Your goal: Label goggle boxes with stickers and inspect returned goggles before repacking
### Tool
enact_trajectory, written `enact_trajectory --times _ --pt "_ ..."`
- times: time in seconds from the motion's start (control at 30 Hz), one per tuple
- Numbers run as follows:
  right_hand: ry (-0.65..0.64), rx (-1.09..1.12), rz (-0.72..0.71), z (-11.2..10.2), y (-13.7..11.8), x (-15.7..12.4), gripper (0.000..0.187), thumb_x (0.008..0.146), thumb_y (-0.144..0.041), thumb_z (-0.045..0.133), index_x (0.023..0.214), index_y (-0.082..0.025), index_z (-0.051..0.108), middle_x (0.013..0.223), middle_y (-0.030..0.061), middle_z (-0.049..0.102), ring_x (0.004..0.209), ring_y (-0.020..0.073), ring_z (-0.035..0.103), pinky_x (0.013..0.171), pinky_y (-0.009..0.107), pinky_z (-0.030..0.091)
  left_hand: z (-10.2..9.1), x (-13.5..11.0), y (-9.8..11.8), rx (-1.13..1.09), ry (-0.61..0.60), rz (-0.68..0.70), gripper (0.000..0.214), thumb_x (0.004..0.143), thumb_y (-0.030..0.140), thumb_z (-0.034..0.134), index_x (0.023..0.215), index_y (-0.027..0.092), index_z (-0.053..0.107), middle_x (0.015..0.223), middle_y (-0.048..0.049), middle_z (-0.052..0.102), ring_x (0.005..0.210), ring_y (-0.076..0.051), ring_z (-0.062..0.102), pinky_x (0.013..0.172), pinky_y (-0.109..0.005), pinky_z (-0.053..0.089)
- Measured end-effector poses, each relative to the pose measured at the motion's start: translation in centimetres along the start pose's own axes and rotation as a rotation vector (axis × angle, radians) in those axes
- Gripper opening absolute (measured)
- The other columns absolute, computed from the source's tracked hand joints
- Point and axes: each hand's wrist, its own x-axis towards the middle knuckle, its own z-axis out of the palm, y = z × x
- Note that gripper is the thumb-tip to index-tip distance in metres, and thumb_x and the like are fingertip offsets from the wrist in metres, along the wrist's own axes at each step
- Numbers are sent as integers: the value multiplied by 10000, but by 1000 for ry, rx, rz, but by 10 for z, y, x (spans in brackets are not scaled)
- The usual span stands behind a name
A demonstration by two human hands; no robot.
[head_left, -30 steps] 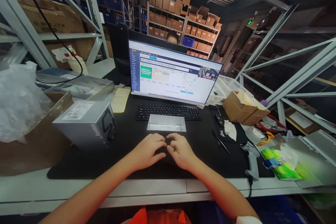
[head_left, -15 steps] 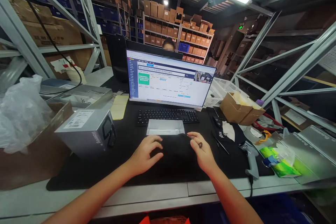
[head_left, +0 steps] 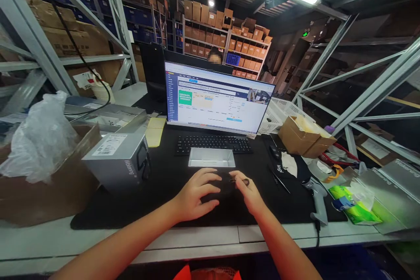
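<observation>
My left hand [head_left: 197, 194] lies curled over a dark object [head_left: 223, 186] on the black desk mat [head_left: 131, 201], gripping its left side. My right hand [head_left: 247, 192] pinches a small dark ring-like piece [head_left: 242, 181] at the object's right end. The object is hard to make out against the mat. Just beyond my hands lies a shallow grey tray [head_left: 211, 157], then a black keyboard [head_left: 213, 143] and a lit monitor [head_left: 218, 100].
A grey product box [head_left: 120, 162] and a brown carton with a plastic bag [head_left: 42, 140] stand at left. At right lie a barcode scanner [head_left: 316, 199], a green tissue pack [head_left: 356, 205], an open cardboard box [head_left: 305, 133] and a white basket [head_left: 282, 111]. A person sits behind the monitor.
My hands parted half a second ago, the right one lifting with a small ring; now they have come back together over the dark object. The camera shifted slightly.
</observation>
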Motion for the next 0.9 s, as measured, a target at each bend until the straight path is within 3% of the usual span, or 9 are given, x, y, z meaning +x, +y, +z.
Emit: enact_trajectory --times 0.17,0.27,0.33,0.4,0.47,0.57,0.7,0.77,0.9 --pt "-189 315 506 -7 21 -16 768 788 -922 419 794 -188 645 646 41 653 583 192 634 638 328 503 -9 19 17 49 246 297 162 925 268 635 1065 194 600 1206 -129 651 1304 -320 534 1022 -525 528" --pt "-173 540 659 -5 12 -13 706 859 -841 433 957 -193 694 772 60 731 746 235 716 722 375 558 -5 29 22 13 377 537 180 957 413 579 1010 241 572 1269 -83 634 1322 -307 532 1044 -553 534" --pt "-64 699 656 -5 0 -4 623 907 -752 451 1011 -192 703 854 73 759 872 255 731 808 414 575 -1 31 17 40 372 556 183 963 432 549 1035 265 570 1320 -69 632 1382 -299 488 1097 -577 490" --pt "142 761 628 -8 -10 10 497 906 -642 536 973 -182 714 854 80 768 926 267 734 847 416 584 1 30 5 129 352 375 196 965 345 529 1131 252 574 1418 -99 586 1461 -301 401 1169 -596 395" --pt "370 699 511 -11 -12 25 361 856 -523 639 952 -184 716 858 76 774 950 269 735 865 405 591 0 26 -13 177 330 69 274 976 271 491 1233 218 570 1513 -141 504 1509 -316 321 1205 -615 304" --pt "531 465 204 -12 -4 53 364 799 -481 689 1036 -204 698 1027 60 775 1017 256 718 909 394 580 1 20 -45 6 251 -391 389 981 425 505 1287 201 593 1479 -159 541 1482 -343 362 1212 -606 270" --pt "499 278 47 -1 10 88 431 782 -488 675 1104 -202 682 1154 55 739 1104 243 665 1002 387 517 8 15 -82 -207 374 -768 708 911 739 432 1304 172 591 1384 -177 595 1341 -345 516 1188 -543 330" --pt "443 182 21 3 14 102 422 766 -454 686 1090 -185 699 1156 66 731 1131 249 637 1043 381 474 11 13 -96 -209 423 -829 712 930 754 364 1266 178 614 1371 -168 598 1351 -333 500 1205 -522 293" --pt "318 -18 24 4 22 119 390 795 -442 624 1066 -178 718 1153 76 719 1132 255 614 1058 372 427 11 8 -117 -277 504 -941 692 874 798 447 1104 188 678 1316 -154 624 1353 -324 481 1215 -481 266"
